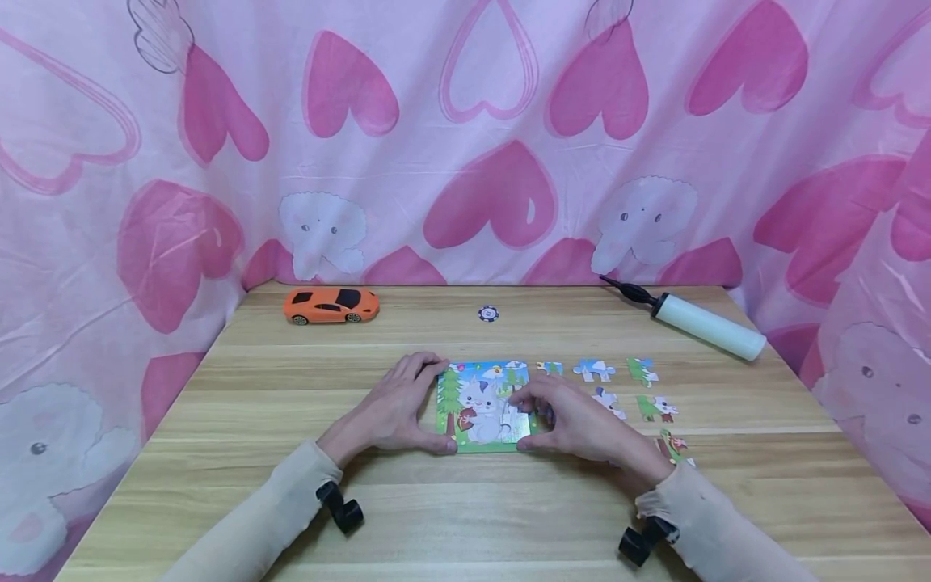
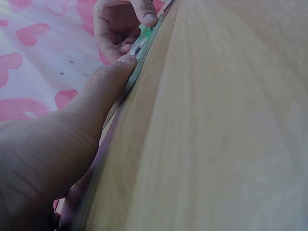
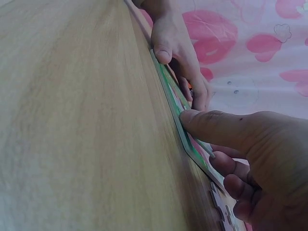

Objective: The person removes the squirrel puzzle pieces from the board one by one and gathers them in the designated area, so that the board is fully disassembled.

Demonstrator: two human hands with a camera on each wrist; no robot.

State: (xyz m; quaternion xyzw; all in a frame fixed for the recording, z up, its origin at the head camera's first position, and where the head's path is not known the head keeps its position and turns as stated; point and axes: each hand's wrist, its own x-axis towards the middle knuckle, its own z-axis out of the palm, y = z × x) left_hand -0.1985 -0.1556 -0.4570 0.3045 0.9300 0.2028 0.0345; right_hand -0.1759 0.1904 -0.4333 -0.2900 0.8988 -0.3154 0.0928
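A jigsaw puzzle board point(image 1: 473, 380) with a picture of a white squirrel among green trees lies flat on the table between both hands. My left hand point(image 1: 393, 408) holds the board's left side, thumb at the near corner and fingers at the far corner. At the board's right side, my right hand point(image 1: 575, 412) pinches a puzzle piece point(image 3: 206, 148) between thumb and fingers, low over the near right part of the picture. The piece looks slightly tilted, and the fingers hide much of it. Several loose puzzle pieces point(image 1: 594, 370) lie to the right, some partly under the right hand.
At the back left of the wooden table point(image 1: 451, 525) stands an orange toy car point(image 1: 331, 306). A poker chip point(image 1: 488, 314) lies at the back middle, and a hand pump point(image 1: 709, 325) at the back right. A pink heart-print curtain point(image 1: 393, 178) hangs behind and along the sides.
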